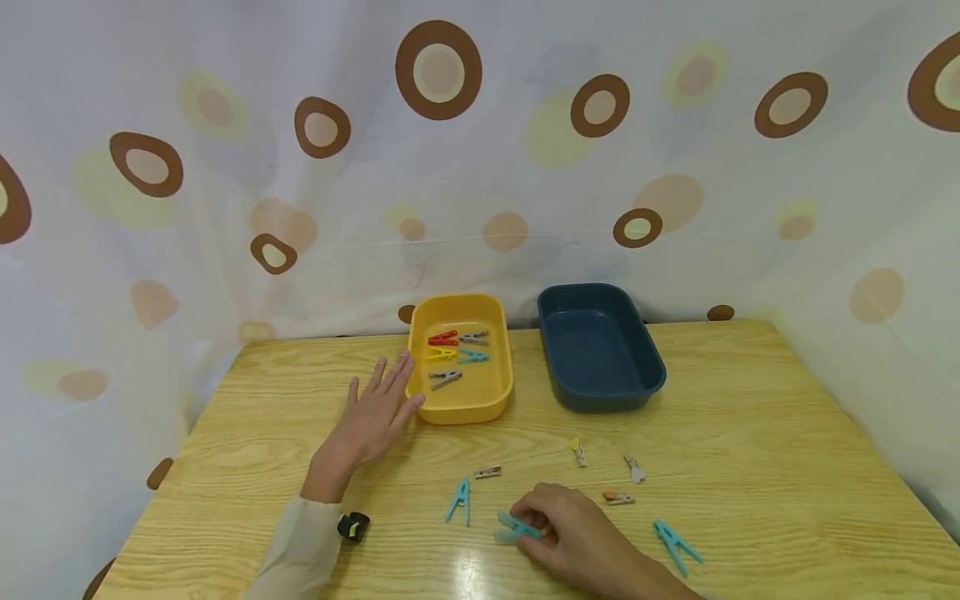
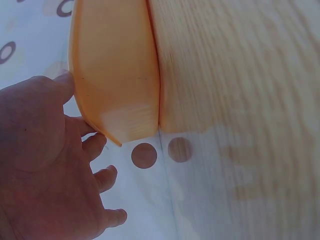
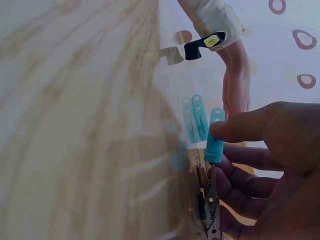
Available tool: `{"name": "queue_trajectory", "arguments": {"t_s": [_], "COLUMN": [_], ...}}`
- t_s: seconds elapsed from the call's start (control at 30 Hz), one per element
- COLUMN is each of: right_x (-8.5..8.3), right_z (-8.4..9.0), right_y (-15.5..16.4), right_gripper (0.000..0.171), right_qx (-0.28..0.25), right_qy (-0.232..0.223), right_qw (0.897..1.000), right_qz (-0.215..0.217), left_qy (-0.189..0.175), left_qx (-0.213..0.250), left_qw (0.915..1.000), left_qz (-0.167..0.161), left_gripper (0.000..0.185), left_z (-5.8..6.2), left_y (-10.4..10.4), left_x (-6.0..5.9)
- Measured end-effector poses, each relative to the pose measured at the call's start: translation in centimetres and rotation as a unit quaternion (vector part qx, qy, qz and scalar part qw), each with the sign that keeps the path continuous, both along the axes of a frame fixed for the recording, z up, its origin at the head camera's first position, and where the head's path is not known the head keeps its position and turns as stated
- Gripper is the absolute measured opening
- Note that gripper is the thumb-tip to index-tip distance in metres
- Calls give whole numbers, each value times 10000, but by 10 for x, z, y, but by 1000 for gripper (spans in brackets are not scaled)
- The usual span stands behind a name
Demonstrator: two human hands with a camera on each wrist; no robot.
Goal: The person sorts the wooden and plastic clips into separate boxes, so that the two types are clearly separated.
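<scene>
My left hand (image 1: 386, 385) lies flat on the wooden table with straight, spread fingers, its fingertips against the left wall of a yellow tray (image 1: 459, 412). The left wrist view shows that hand (image 2: 92, 145) touching the tray's outer wall (image 2: 117, 75). Inside the tray lie several clothes pegs (image 1: 455, 354) in red, grey, yellow and blue. Near the front edge my right hand (image 1: 528, 527) pinches a light blue peg (image 1: 512, 523) low over the table. In the right wrist view thumb and fingers (image 3: 227, 145) grip this peg (image 3: 216, 116).
An empty dark blue tray (image 1: 607, 400) stands right of the yellow one. Loose pegs lie on the table: blue (image 1: 459, 501), grey (image 1: 487, 472), yellow (image 1: 578, 451), pale grey (image 1: 634, 469), orange (image 1: 618, 497), blue (image 1: 677, 546). A spotted curtain hangs behind the table.
</scene>
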State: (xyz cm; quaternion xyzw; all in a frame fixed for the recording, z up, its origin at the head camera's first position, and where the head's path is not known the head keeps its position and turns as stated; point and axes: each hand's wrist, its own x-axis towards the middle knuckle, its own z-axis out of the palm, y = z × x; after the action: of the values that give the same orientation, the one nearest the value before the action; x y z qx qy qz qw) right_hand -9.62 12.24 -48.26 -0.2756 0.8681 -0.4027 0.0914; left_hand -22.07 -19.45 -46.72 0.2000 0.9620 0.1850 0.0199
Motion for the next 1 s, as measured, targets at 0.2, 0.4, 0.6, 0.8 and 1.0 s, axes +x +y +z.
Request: {"name": "queue_trajectory", "arguments": {"t_s": [0.2, 0.4, 0.6, 0.8, 1.0], "right_x": [2, 3, 0, -5, -13], "right_z": [3, 2, 1, 4, 12], "right_y": [-1, -3, -3, -4, -7], "right_gripper": [20, 19, 18, 19, 21], "right_qx": [-343, -701, -1006, -1194, -1050], "right_qy": [295, 479, 394, 763, 808], "right_qw": [9989, 9963, 9941, 9899, 9912], "right_qz": [-98, -105, -112, 52, -20], "left_qy": [24, -3, 17, 14, 25], "left_qx": [-40, -135, -98, -128, -108], "left_qw": [10000, 9999, 9999, 9999, 9999], "left_qz": [5, 32, 39, 65, 59], "left_gripper": [69, 69, 69, 70, 70], "left_z": [-2, -3, -4, -4, -4], "left_y": [0, 0, 0, 0, 0], "left_x": [-2, -3, -2, -2, -3]}}
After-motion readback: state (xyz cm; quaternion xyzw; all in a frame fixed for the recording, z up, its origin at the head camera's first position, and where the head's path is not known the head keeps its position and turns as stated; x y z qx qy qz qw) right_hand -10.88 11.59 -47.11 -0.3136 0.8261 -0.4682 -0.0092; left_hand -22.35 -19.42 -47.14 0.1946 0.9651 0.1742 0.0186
